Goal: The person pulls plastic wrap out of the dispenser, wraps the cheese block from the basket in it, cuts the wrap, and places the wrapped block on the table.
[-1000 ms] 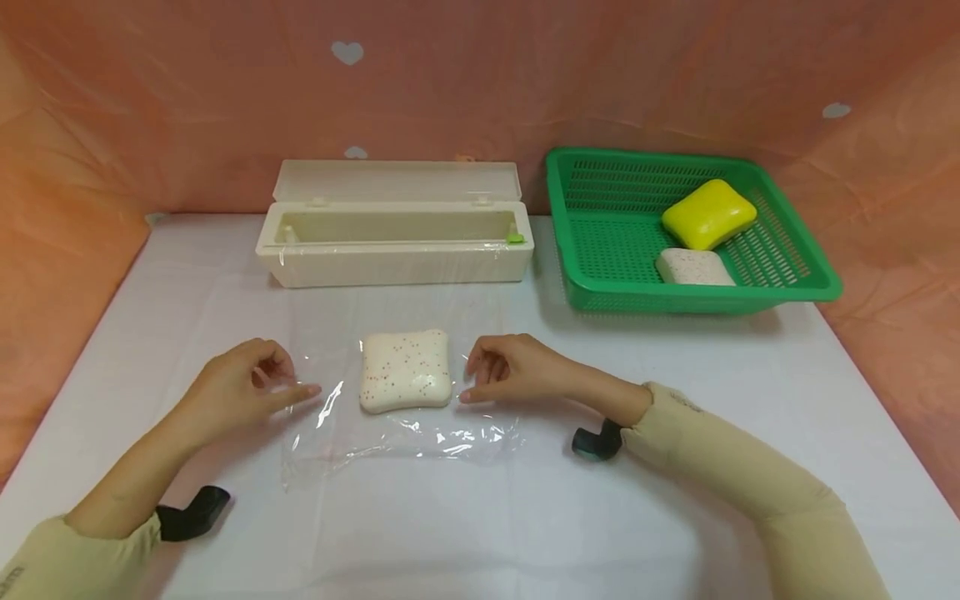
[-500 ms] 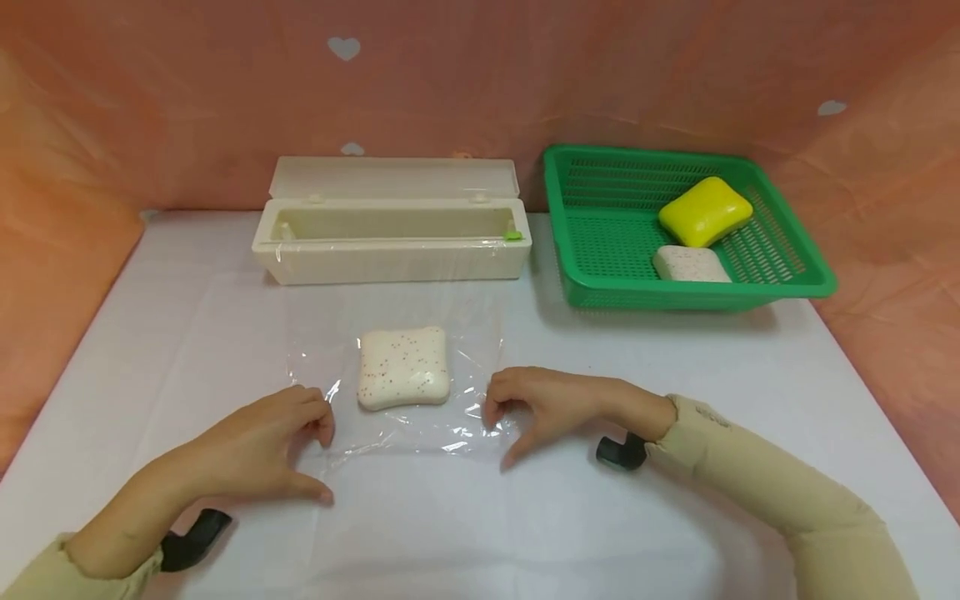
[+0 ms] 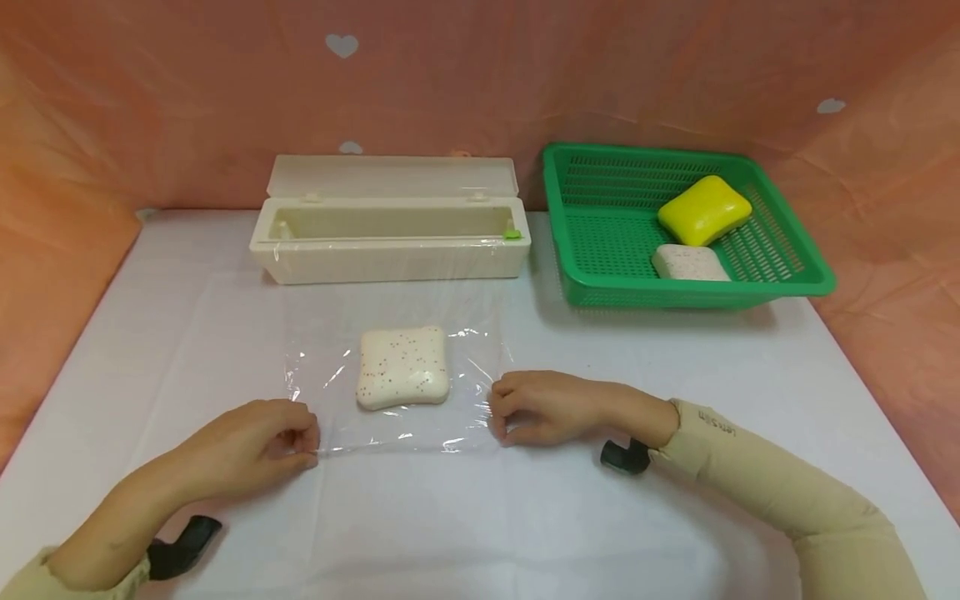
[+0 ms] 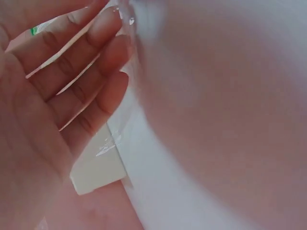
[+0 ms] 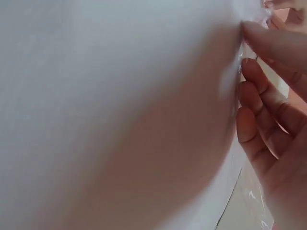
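A white bar of soap with reddish specks lies on a sheet of clear cling film in the head view. The film runs from a cream dispenser box behind it. At the sheet's near left corner my left hand pinches the film edge between thumb and fingers. My right hand does the same at the near right corner, its fingers curled with the thumb beneath. In the right wrist view, fingertips meet the shiny film; the left wrist view shows film beside the fingertips.
Back right stands a green basket with a yellow bar of soap and a pale speckled bar inside. The dispenser's lid is raised, and a small green slider sits at its right end. A white cloth covers the table.
Both hands have moved toward the near edge of the film, the right also outward. Their fingers spread, then closed on the near corners. The soap stays in place on the sheet.
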